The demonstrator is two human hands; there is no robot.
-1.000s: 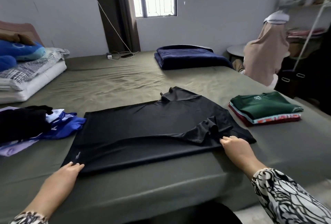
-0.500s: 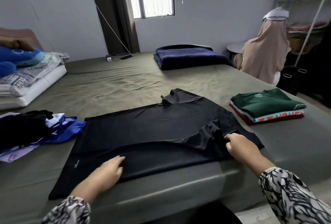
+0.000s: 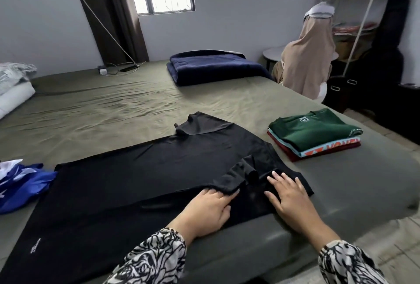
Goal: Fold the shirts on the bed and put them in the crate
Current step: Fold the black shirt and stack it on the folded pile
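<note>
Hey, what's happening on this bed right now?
A person is folding laundry. A black shirt lies spread flat on the bed. The left hand has its fingertips at the edge of the folded-in sleeve, and the right hand presses flat on the shirt beside it. A stack of folded shirts, green on top, sits to the right, and unfolded blue clothes wait on the left. No crate is in view.

bare sheet beyond – folded stack right, blue clothes left
</note>
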